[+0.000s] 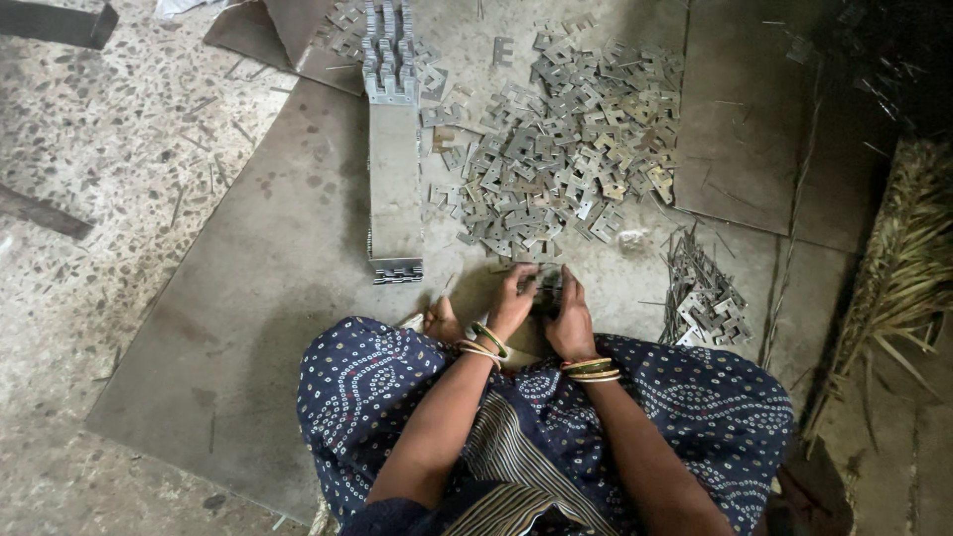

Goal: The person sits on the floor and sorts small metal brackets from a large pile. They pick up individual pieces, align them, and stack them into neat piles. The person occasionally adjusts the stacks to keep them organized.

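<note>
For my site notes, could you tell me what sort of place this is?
Probably a small floor-level metalworking workshop: a heap of stamped metal pieces, a long stacked row of them, and a speckled floor.

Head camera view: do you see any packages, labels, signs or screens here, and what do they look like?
None in view: no package, label, sign or screen.
Metal pieces: loose grey pile on the floor sheet, ahead of the person.
Stacked row: long grey stack of the same pieces, left of the pile.
Left hand and right hand: together on a few pieces at the pile's near edge.
</note>
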